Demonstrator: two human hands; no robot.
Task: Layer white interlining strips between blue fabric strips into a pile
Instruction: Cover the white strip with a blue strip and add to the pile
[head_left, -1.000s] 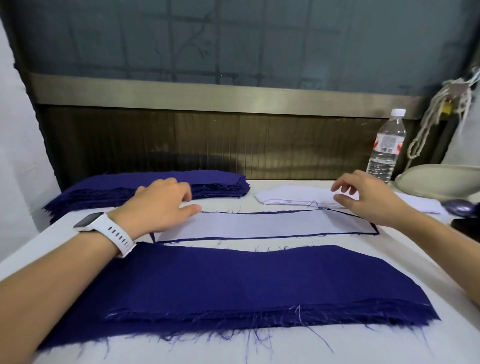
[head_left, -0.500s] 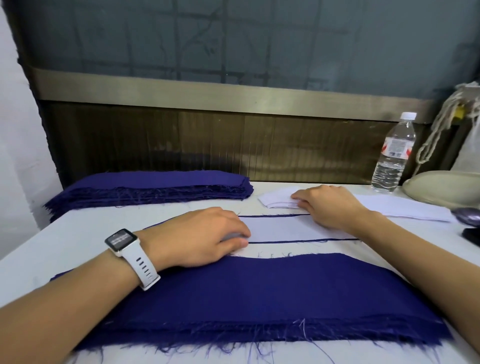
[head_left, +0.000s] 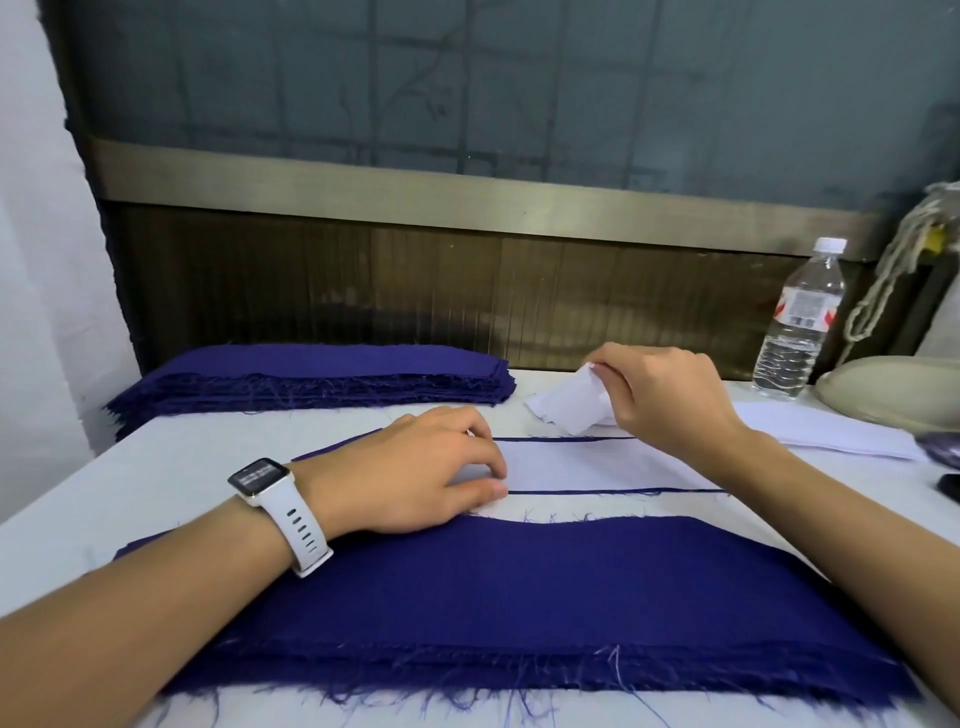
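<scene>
A white interlining strip (head_left: 587, 465) lies flat on a blue fabric strip (head_left: 337, 447), whose dark edges show as thin lines along its far and near sides. My left hand (head_left: 415, 473) rests on its left part, fingertips down. My right hand (head_left: 670, 395) pinches the raised, crumpled end of a second interlining strip (head_left: 571, 402) from the white stack (head_left: 831, 431) at back right. A frayed blue pile (head_left: 519, 587) lies nearest me, and another blue pile (head_left: 311, 379) lies far left.

deep blue fabric strips (head_left: 519, 597), white interlining strip (head_left: 571, 402), white watch strap (head_left: 301, 525), clear bottle (head_left: 797, 332)
</scene>
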